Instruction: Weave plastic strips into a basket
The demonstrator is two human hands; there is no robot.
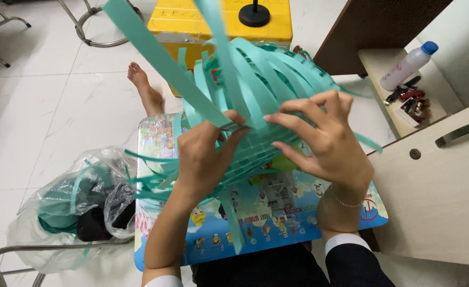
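White marble floor (pixel 48 106), wooden cabinet (pixel 436 202).
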